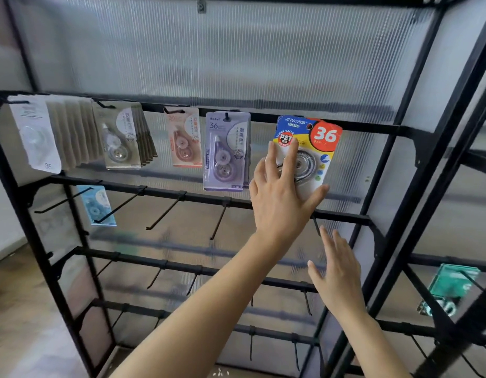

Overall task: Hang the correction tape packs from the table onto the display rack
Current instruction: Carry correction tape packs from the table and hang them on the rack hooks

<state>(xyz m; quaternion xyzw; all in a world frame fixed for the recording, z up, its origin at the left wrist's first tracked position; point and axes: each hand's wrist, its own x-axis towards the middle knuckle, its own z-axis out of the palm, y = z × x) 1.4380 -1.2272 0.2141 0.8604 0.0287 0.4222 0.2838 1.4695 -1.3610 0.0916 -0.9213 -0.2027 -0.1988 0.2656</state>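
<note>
A blue, yellow and red correction tape pack (318, 137) marked "36" hangs at the right end of the display rack's top rail (372, 128). My left hand (280, 197) lies flat on its front, fingers straight and spread, thumb at its lower right corner. Below it, my right hand (338, 274) hovers with straight fingers and holds nothing, in front of the lower rails. Other packs hang on the same rail: a purple pack (225, 151), a pink pack (185, 137), a beige stack (121, 137) and a white pack (35, 132).
A light blue pack (95, 204) hangs on the second rail at the left. Bare black hooks (165, 212) stick out from the lower rails. A green pack (451, 285) hangs on the neighbouring rack at the right. Ribbed translucent panels back the rack.
</note>
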